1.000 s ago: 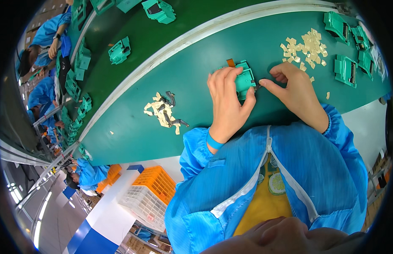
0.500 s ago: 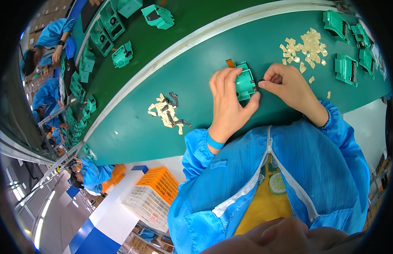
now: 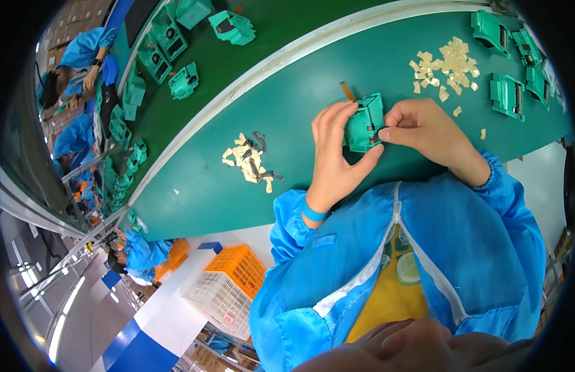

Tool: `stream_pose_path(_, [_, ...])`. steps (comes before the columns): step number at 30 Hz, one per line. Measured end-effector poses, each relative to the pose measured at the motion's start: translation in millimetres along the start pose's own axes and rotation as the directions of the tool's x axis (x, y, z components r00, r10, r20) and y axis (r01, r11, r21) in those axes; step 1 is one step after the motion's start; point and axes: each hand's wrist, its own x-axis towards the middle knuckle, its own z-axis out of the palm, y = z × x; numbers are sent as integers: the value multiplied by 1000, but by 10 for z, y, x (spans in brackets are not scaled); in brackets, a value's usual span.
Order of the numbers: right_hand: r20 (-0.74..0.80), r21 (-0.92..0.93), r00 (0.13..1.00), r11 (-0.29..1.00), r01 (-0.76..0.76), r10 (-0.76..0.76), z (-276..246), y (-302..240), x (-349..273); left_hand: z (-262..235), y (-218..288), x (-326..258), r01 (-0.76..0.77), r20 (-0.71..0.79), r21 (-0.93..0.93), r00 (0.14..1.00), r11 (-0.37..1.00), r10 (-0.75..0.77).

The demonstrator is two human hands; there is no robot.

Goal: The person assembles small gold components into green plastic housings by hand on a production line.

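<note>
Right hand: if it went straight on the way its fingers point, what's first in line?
The green housing; the black piece in the right hand may already touch it, depth unclear. The left hand lies beyond.

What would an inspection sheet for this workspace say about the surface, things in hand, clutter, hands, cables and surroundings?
Surface: green tabletop, bordered by a pale rail.
Things in hand: green housing and a small dark piece at its right edge.
Clutter: pale scraps at upper right; a mixed heap of pale and dark pieces at left; other green housings at far right.
Hands: left hand steadies the housing; right hand pinches the dark piece.
Cables: an orange strip at the housing's far edge, possibly a flat cable.
Surroundings: more housings beyond the rail, co-workers in blue, an orange crate and a white crate.
</note>
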Motion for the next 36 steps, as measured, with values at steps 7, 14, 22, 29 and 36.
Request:
stream_pose_path(7, [-21,-141,1000,990,10,-14,96,-108,-48,-54,58,-69,159,-1,-153,987,975,-161])
stream_pose_path(14, [-41,-176,998,983,49,-57,159,-66,-66,-64,115,-66,236,37,-216,972,947,-234])
stream_pose_path(22, [-27,-189,995,978,91,-98,196,-101,-63,-64,145,-59,320,48,-400,943,859,-329])
stream_pose_path(29, [-75,-268,987,956,120,-145,222,-95,-51,-2,109,-68,323,11,-421,936,848,-351])
stream_pose_path(36, [-80,-55,982,984,169,-173,187,-38,78,-27,111,-35,345,6,-474,921,810,-388])
